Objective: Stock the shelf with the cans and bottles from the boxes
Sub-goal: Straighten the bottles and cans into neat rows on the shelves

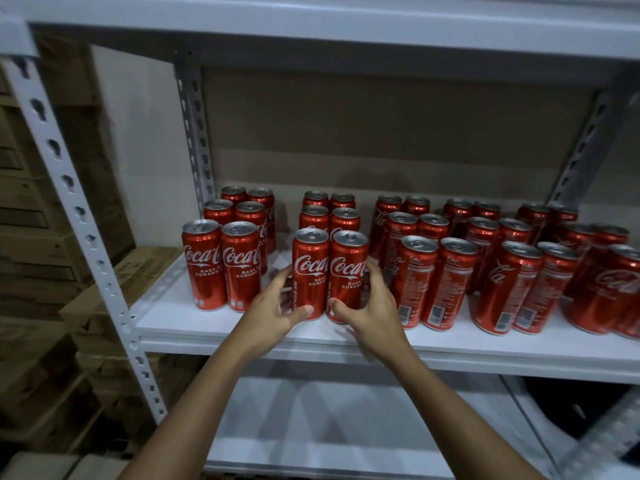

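Two red Coca-Cola cans stand side by side at the front of the white shelf [194, 323], labels facing me. My left hand [273, 308] grips the left can [309, 271], thumb across its base and fingers round its left side. My right hand [370, 306] grips the right can [346, 275], thumb at its base and fingers round its right side. Both cans rest upright on the shelf board. Behind them stand more cans in a double row.
Several double rows of red cans fill the shelf: one group to the left [221, 265], several to the right [485, 271]. Grey slotted uprights [86, 220] frame the shelf. Stacked cardboard boxes [41, 271] stand at the left. A lower white shelf [346, 427] lies beneath.
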